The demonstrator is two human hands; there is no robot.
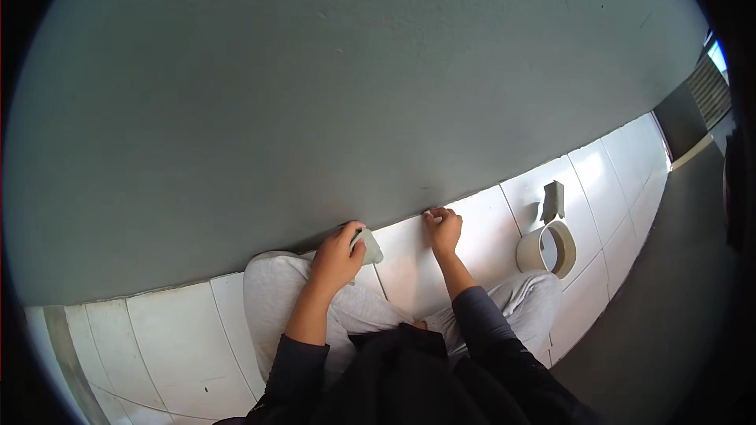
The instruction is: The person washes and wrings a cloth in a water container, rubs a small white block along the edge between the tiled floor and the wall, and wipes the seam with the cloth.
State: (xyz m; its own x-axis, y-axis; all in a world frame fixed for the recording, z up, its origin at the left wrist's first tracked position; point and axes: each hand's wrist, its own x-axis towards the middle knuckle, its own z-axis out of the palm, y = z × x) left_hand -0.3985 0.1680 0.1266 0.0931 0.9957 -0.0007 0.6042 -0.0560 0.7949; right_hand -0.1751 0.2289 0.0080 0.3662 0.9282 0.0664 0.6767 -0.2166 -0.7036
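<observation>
My left hand (339,256) is closed around a grey-green piece (372,246), perhaps a cloth or sponge, low by the wall's base. To its right, my right hand (444,230) is pinched at the joint where the grey wall (354,94) meets the white tiles (405,256). Something small and pale shows at its fingertips, too small to name. Both hands are near the wall's bottom edge, apart from each other.
A pale round container (530,254) stands on the tiles at the right, with a grey-green block-like piece (554,201) just behind it. My crossed legs in light grey trousers (272,299) lie below the hands. Corrugated material (709,93) shows at the far right.
</observation>
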